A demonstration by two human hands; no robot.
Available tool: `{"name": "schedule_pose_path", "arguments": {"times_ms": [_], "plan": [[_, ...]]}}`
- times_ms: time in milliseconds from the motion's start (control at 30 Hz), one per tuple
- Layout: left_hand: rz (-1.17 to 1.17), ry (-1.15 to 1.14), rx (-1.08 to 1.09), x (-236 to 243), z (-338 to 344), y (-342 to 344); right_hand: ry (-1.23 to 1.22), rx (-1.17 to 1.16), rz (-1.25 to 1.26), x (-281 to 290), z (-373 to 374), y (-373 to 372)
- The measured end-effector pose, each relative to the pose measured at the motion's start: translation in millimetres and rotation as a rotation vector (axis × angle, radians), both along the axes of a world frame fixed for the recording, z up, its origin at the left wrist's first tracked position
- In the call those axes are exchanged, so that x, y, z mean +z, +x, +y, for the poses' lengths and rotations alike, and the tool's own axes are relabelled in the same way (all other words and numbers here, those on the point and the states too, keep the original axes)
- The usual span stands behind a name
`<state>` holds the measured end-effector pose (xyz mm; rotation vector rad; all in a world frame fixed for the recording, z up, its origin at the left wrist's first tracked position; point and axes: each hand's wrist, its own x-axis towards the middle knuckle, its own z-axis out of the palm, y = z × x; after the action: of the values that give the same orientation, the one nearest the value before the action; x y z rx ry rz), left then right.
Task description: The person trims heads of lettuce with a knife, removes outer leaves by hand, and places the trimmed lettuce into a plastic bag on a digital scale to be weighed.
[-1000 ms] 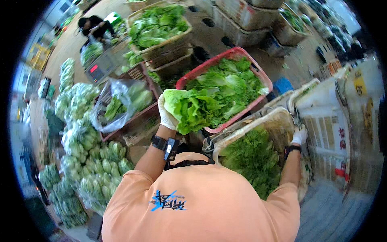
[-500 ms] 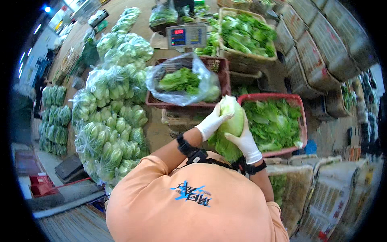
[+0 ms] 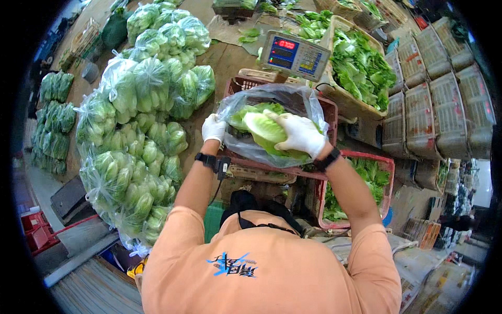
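My right hand (image 3: pixel 298 133), in a white glove, is closed on a pale green lettuce head (image 3: pixel 261 125) inside an open clear plastic bag (image 3: pixel 238 146), among other leafy greens. My gloved left hand (image 3: pixel 213 127) grips the left edge of the bag. The bag sits in a dark red crate (image 3: pixel 330 120). A scale (image 3: pixel 295 56) with a lit display stands just beyond the bag. Below right, my right forearm passes over a red crate (image 3: pixel 386 183) of loose lettuce leaves.
Bagged greens (image 3: pixel 130 178) are piled on the left, with darker bundles (image 3: pixel 52 131) farther out. A beige crate (image 3: pixel 380 109) of lettuce stands right of the scale. Stacked plastic crates (image 3: pixel 418 115) line the right. A dark board (image 3: pixel 70 199) lies at lower left.
The view has swung right, then back toward the bag. The lettuce moved from above the red crate into the bag in my right hand; my left hand left it for the bag's edge.
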<state>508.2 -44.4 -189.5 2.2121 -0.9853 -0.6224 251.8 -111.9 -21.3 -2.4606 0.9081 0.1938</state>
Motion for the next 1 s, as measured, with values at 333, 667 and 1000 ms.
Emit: {"name": "schedule_pose_path", "arguments": {"times_ms": [333,667,1000], "plan": [[1.117,-0.445,0.051,53,37,-22,-0.185,0.238,0.074,-206,37,46],[0.637,0.127,-0.555,62,10,24,0.074,-0.078,0.604,-103,-6,-23],[1.195,-0.409,-0.312,91,-28,34,-0.301,0.168,0.557,5,-21,-150]]}}
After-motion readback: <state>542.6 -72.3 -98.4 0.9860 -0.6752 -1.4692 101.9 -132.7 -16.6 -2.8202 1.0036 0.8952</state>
